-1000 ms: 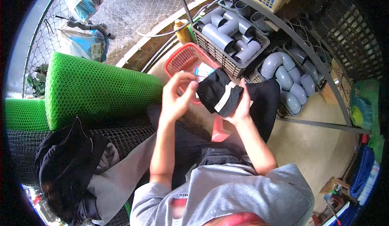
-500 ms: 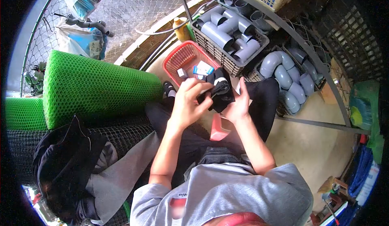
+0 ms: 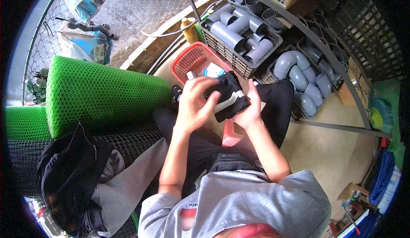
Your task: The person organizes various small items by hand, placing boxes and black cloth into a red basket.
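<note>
Near the close edge of a red latticed plastic basket (image 3: 184, 62), the right hand (image 3: 251, 110) holds a folded black cloth with a white strip (image 3: 227, 87), apparently palm-supported, while the left hand (image 3: 193, 103) curves half-open at its side, contact unclear.

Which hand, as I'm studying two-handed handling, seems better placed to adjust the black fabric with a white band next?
Probably the left hand: it appears open beside the black fabric, while the right hand supports the opposite side.
</note>
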Action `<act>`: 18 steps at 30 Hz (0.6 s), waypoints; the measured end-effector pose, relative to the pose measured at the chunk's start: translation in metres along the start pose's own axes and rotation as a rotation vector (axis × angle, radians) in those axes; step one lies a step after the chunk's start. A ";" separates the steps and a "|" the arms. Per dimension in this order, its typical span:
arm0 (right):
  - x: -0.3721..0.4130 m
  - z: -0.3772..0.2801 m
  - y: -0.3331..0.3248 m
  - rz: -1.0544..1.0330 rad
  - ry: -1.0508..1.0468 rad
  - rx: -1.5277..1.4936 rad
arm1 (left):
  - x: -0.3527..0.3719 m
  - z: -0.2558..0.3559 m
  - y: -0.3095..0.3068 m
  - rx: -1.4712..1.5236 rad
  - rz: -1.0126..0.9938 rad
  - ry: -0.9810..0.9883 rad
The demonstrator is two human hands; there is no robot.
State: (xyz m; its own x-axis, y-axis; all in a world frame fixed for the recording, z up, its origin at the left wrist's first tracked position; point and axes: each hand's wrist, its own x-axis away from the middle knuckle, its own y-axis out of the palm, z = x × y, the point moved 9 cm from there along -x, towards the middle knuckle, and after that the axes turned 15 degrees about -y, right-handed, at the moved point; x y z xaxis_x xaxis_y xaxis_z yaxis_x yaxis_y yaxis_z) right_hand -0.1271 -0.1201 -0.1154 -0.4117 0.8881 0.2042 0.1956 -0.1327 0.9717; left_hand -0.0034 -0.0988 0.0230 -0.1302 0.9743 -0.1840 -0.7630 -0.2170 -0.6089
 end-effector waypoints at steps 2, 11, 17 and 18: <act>0.001 0.001 -0.003 0.039 0.008 0.019 | -0.009 -0.027 -0.001 0.129 0.008 -0.173; 0.011 0.015 -0.009 -0.150 0.057 0.354 | -0.012 -0.094 0.020 0.341 -0.192 -0.437; -0.001 0.004 -0.043 -0.085 -0.169 0.688 | -0.010 -0.113 0.014 0.479 0.069 -0.436; -0.003 -0.010 -0.034 -0.109 -0.392 0.949 | -0.002 -0.123 0.017 0.605 0.176 -0.501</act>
State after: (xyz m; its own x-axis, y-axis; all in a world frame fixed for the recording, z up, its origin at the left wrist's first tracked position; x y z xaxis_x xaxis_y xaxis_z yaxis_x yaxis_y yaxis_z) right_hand -0.1410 -0.1224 -0.1475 -0.1838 0.9781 -0.0977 0.8663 0.2082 0.4541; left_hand 0.0618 -0.1117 -0.0819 -0.4394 0.8717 0.2171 -0.8970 -0.4389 -0.0531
